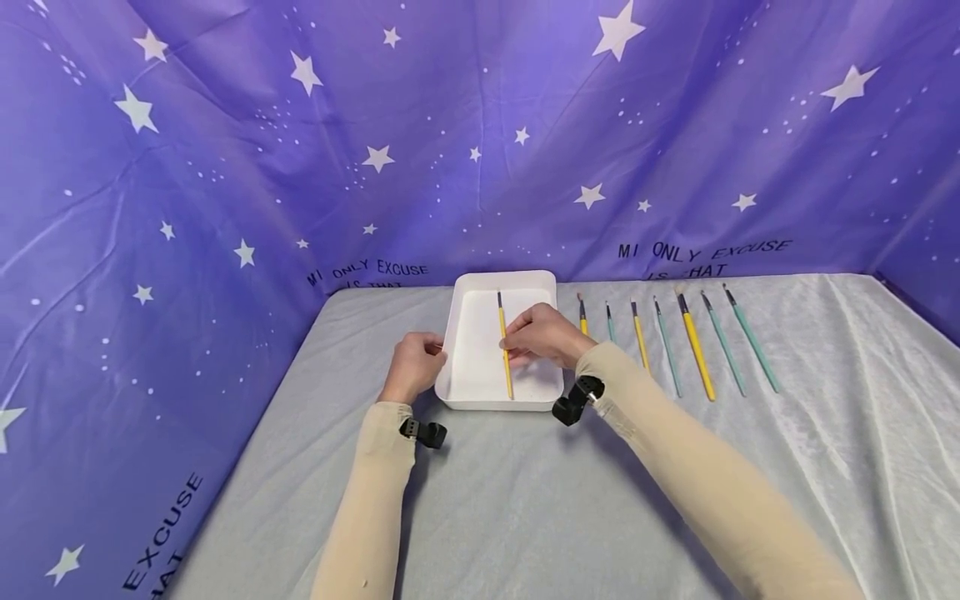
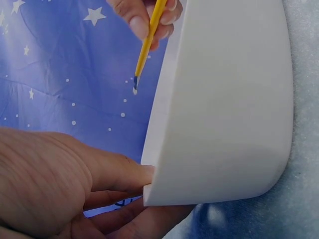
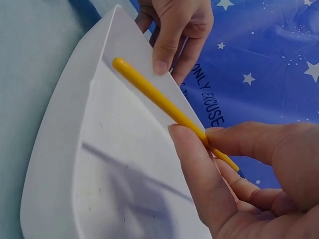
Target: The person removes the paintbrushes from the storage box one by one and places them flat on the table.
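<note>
My right hand (image 1: 546, 336) pinches a slim yellow paintbrush (image 1: 505, 343) between thumb and fingers, over the white tray (image 1: 542, 281). Its dark ferrule and pale tip point toward the far side. In the right wrist view, the rounded handle end of the paintbrush (image 3: 149, 92) hangs above the tray floor, and a shadow falls there. On the tray's left side, my left hand (image 1: 414, 363) grips the rim; the left wrist view has the thumb of that hand (image 2: 65, 184) on the rim and fingers below it.
Several paintbrushes lie in a row right of the tray, among them a thick yellow one (image 1: 697, 350) and a teal one (image 1: 752, 340). My right forearm partly covers the nearest ones. Grey cloth (image 1: 495, 500) covers the table; a purple star-printed curtain (image 1: 450, 100) hangs behind.
</note>
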A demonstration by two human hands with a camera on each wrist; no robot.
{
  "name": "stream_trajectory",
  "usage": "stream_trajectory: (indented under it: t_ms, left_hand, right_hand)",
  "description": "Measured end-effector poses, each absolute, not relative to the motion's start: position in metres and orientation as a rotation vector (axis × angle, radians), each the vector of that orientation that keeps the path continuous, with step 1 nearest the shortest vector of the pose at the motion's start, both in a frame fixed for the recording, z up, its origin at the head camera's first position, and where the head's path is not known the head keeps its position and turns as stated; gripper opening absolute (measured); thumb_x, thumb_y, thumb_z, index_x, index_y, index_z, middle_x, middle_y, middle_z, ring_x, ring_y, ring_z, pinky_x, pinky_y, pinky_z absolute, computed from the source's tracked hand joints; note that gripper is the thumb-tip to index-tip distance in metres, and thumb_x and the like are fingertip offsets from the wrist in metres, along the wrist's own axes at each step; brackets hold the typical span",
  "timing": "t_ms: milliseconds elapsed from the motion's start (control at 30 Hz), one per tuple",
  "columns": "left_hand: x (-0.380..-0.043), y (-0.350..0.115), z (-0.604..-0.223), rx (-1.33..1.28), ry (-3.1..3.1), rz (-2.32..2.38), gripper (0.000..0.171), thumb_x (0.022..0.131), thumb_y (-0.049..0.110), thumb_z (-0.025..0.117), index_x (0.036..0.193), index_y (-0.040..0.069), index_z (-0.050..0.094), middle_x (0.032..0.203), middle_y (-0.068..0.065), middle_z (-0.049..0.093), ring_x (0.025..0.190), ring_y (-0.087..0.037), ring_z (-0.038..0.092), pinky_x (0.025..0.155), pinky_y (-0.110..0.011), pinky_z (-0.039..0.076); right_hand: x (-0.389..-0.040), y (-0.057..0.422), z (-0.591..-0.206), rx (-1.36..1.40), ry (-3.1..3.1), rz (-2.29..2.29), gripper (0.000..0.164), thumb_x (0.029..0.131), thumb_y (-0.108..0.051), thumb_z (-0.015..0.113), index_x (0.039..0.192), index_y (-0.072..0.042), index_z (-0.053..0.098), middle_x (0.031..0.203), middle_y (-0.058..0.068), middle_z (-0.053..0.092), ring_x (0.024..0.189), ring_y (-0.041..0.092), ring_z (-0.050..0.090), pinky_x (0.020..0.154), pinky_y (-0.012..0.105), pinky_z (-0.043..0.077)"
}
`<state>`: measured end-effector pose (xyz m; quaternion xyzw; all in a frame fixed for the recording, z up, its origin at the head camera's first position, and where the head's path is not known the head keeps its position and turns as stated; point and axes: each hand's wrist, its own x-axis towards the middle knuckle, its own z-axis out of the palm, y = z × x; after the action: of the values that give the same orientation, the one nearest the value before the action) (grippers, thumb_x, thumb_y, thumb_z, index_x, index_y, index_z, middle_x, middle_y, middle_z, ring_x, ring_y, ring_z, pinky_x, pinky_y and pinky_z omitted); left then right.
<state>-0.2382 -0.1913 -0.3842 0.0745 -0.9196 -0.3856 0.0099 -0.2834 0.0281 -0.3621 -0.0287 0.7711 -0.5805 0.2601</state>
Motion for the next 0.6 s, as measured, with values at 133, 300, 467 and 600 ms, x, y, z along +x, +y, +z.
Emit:
stream_trajectory:
  t_ms: [133,300,467,600]
  left_hand:
    - [-0.238,-0.192,-0.385,0.230,-2.869,-1.207,0.027,0.096,0.004,0.062,0.120,0.000,0.073,0.107,-0.018,0.072,0.098,-0.030,0.068,0.083,-0.040,0.057]
    - [-0.237,-0.193,-0.385,0.218,-2.865,-1.211,0.027,0.096,0.004,0.063,0.121,-0.001,0.072,0.107,-0.019,0.072,0.097,-0.030,0.068,0.081,-0.039,0.057]
    - [-0.238,-0.193,-0.385,0.200,-2.866,-1.206,0.027,0.095,0.003,0.063,0.121,-0.002,0.072,0.106,-0.019,0.072,0.095,-0.030,0.068,0.080,-0.039,0.057]
    - [-0.239,-0.193,-0.386,0.205,-2.873,-1.207,0.027,0.096,0.004,0.063,0.121,-0.001,0.072,0.107,-0.019,0.072,0.096,-0.030,0.068,0.081,-0.039,0.057]
  right_hand:
    - [-0.284,0.036,-0.365,-0.086,2.102,-1.566,0.022,0.092,-0.002,0.071,0.111,0.006,0.065,0.091,0.012,0.072,0.074,0.016,0.072,0.078,0.032,0.063]
    - [-0.283,0.046,-0.366,-0.081,2.099,-1.564,0.026,0.092,-0.003,0.071,0.115,0.007,0.064,0.097,0.014,0.072,0.076,0.016,0.073,0.077,0.031,0.063]
    - [-0.282,0.058,-0.366,-0.079,2.064,-1.578,0.029,0.093,-0.003,0.070,0.118,0.007,0.062,0.109,0.020,0.069,0.081,0.017,0.072,0.079,0.031,0.062]
    - [-0.279,0.065,-0.368,-0.123,2.049,-1.594,0.029,0.093,-0.002,0.069,0.119,0.008,0.060,0.118,0.028,0.066,0.083,0.019,0.071,0.080,0.031,0.062]
